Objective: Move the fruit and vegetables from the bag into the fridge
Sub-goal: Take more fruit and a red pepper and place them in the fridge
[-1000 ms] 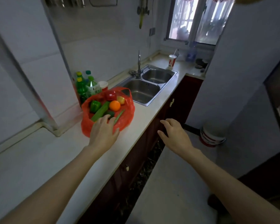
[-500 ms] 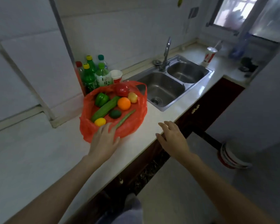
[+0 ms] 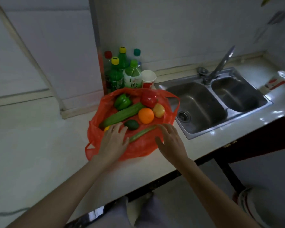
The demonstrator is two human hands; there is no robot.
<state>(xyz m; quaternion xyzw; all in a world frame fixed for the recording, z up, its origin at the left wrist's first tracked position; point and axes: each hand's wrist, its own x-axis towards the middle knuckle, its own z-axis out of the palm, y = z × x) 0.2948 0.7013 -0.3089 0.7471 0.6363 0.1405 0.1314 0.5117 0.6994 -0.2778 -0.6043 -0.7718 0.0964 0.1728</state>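
Observation:
A red plastic bag (image 3: 138, 145) lies open on the white counter. In it are a green pepper (image 3: 122, 101), a red pepper (image 3: 148, 98), a long cucumber (image 3: 122, 114), an orange (image 3: 146, 115), a yellowish fruit (image 3: 159, 110), a dark avocado (image 3: 131, 124), a green bean pod (image 3: 142, 132) and a lemon (image 3: 106, 128), mostly hidden. My left hand (image 3: 113, 142) rests on the bag's near left side with fingers spread over the lemon. My right hand (image 3: 171, 142) hovers open over the bag's right edge, near the bean's tip. The fridge is out of view.
Several green drink bottles (image 3: 122, 71) and a paper cup (image 3: 148, 79) stand behind the bag against the wall. A double steel sink (image 3: 217, 102) with a tap (image 3: 220, 65) lies to the right, with another cup (image 3: 276, 81) beyond it. The counter edge (image 3: 179, 170) runs diagonally below my hands.
The view has swung left and down onto the bag. My right hand moved from beyond the counter edge up to the bag's right side. My left hand stays on the bag.

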